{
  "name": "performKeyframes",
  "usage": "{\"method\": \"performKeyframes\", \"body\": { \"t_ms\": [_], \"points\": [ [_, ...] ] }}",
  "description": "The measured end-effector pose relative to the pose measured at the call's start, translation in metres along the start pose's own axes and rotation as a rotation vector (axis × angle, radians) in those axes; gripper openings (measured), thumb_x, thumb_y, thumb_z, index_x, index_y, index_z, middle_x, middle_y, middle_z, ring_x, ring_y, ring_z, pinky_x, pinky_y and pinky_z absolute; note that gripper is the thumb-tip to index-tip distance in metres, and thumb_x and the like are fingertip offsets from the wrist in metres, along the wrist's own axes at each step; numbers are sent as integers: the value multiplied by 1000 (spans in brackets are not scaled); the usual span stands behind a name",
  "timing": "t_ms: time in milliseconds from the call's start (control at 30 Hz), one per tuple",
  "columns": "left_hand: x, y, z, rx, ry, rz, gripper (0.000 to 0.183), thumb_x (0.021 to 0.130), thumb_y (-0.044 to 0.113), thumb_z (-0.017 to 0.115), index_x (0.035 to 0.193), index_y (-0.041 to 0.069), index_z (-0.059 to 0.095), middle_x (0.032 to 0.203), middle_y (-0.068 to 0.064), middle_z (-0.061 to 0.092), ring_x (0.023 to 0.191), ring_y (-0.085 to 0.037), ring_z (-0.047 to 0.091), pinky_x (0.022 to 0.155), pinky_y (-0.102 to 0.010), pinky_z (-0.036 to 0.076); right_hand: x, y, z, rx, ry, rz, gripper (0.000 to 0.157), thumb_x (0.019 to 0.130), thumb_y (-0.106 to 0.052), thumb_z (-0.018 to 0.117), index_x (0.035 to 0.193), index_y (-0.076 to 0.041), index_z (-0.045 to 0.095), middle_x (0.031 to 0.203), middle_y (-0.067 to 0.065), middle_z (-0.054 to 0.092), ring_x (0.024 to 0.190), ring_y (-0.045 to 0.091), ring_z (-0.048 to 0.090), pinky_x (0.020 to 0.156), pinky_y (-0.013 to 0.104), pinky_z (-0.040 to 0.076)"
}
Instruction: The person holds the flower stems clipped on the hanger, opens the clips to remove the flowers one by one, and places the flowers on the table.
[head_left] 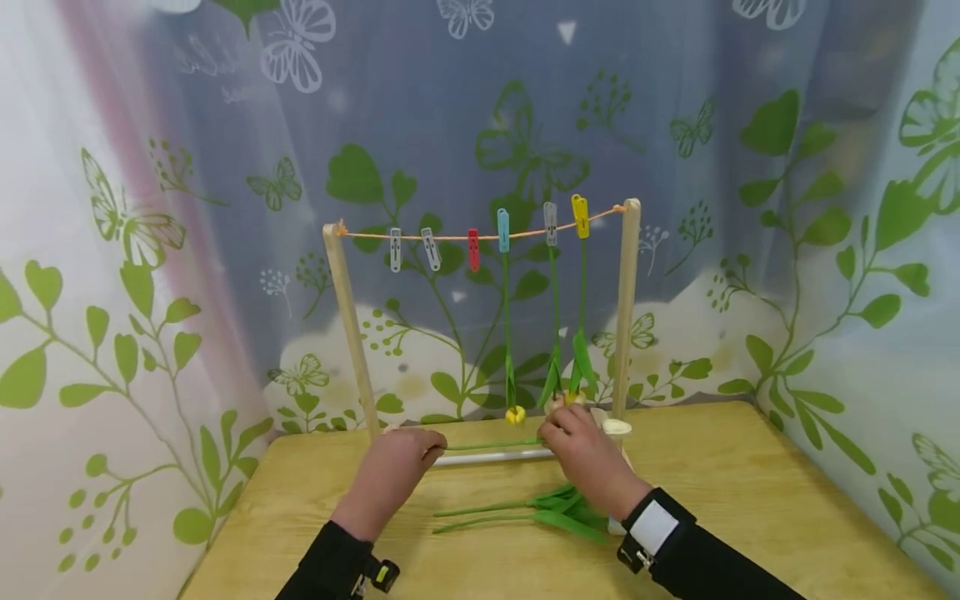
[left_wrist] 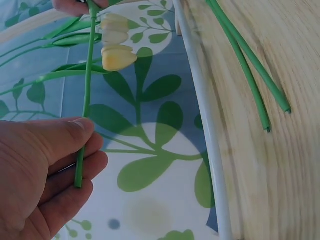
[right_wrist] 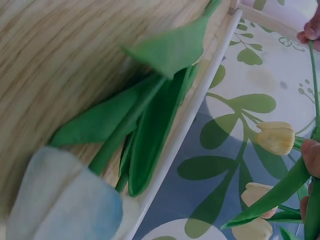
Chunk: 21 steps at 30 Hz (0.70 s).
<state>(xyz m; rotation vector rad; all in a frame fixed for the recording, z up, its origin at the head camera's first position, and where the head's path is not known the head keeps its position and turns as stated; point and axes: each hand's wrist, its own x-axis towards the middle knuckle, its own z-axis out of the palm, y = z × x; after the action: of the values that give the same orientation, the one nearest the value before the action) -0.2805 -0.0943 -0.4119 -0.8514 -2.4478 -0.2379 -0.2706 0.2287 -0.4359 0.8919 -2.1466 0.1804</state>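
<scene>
An artificial tulip is stretched level between my two hands, its green stem (head_left: 491, 446) low in front of a string rack. My left hand (head_left: 397, 471) pinches the bare stem end between thumb and fingers, with the tip (left_wrist: 79, 177) poking out below. Near the leaves (right_wrist: 275, 195), my right hand (head_left: 588, 458) grips the same stem; a pale bloom (head_left: 617, 427) shows just beyond it. Behind, a yellow tulip (head_left: 515, 415) and two others hang head-down from clothespins. More tulips lie on the table, their leaves (head_left: 566, 510) under my right hand, one with a white-blue bloom (right_wrist: 70, 195).
An orange string (head_left: 450, 238) runs between two wooden posts (head_left: 348, 325). Blue (head_left: 503, 231), grey (head_left: 551, 223) and yellow (head_left: 581, 217) clothespins hold stems; two white ones (head_left: 395, 250) and a red one (head_left: 473, 250) hold nothing. A white bar (head_left: 495, 457) crosses low between the posts.
</scene>
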Motion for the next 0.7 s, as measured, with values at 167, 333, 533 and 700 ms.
{"method": "performKeyframes", "body": {
  "t_ms": [167,333,533,700],
  "points": [
    [-6,2,6,-22,-15,-41,12,93,17,78,102,26,78,88,9,75,73,-6,69,62,-22,59,-1,-4,3,9,-8,40,34,82,9,84,100,-13,67,104,2,62,97,20,58,80,30,63],
    [-8,3,6,-27,-17,-75,15,92,16,80,103,25,79,91,7,76,74,-8,70,61,-22,60,3,-4,3,6,15,52,32,83,7,84,100,-13,67,103,1,63,95,19,58,76,27,62],
    [-7,6,1,-3,13,-91,14,89,15,82,101,24,80,89,6,77,73,-9,72,57,-22,60,11,-8,-4,-1,50,74,30,79,3,89,97,-13,71,100,1,64,92,20,60,74,27,63],
    [-4,11,-10,10,50,-100,14,89,16,82,100,24,80,86,6,77,72,-9,72,57,-22,60,21,-12,-18,34,81,128,31,72,3,93,91,-14,76,97,0,68,92,21,63,76,29,65]
  ]
}}
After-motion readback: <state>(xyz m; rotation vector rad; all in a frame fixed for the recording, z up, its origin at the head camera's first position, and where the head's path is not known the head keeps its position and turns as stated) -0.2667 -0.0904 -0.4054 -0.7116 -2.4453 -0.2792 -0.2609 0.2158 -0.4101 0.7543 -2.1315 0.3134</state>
